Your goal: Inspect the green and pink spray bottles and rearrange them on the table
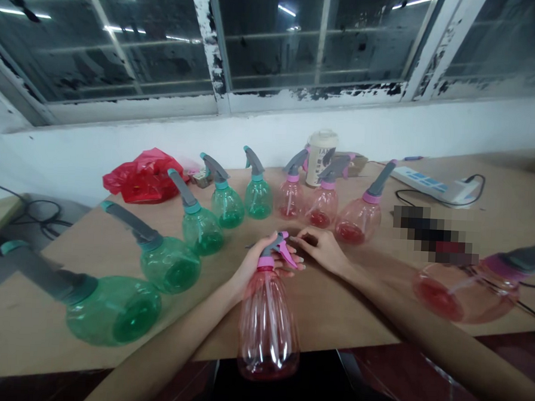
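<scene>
Pink spray bottle (267,323): held upright in view, long axis running from the hand back toward the person, base out past the edge of the tabletop (319,323)
Left hand (264,266): clamped around the grey trigger head (278,247), the nearer hand
Right hand (321,251): open, apart from the left, fingertips just beside the nozzle
Around: green spray bottles (169,264) and pink spray bottles (351,221) in an arc, red plastic bag (141,176), paper cup (321,158), power strip (430,185) beyond

Bottle colours: pink and green.
Centre pink spray bottle (268,320): grey trigger head (274,246), magenta collar (265,262). Lower-left green spray bottles (113,312); upper-left red plastic bag (142,176).
</scene>
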Tool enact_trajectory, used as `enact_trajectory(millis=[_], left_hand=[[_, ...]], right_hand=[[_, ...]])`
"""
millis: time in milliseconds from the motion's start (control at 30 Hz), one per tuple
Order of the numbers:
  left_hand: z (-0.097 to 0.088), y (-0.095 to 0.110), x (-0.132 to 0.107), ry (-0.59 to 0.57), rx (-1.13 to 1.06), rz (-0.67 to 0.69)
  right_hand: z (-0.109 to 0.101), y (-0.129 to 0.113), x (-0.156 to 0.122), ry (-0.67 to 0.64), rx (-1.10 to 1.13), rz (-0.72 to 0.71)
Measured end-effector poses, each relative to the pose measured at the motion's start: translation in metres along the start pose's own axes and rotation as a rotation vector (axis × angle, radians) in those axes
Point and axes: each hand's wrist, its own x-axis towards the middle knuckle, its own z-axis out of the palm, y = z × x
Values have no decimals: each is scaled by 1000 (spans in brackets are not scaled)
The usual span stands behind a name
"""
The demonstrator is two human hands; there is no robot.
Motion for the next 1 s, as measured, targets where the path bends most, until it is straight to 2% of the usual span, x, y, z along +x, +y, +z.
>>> enact_trajectory(millis=[133,167,233,333,533,1000], left_hand=[[5,2,-8,157,85,107],[6,3,-9,148,97,121],[7,5,-10,57,113,116],[4,5,-6,-58,92,57],[-7,0,4,-5,0,13],[-4,-6,4,-36,-37,-16]], right_hand=[[1,2,0,12,-12,-7],[1,2,0,13,-13,-5],[1,2,0,12,-17,2],[0,2,-1,6,-11,20],[-1,-1,-1,20,-2,9],[-1,1,-1,0,-23,23]])
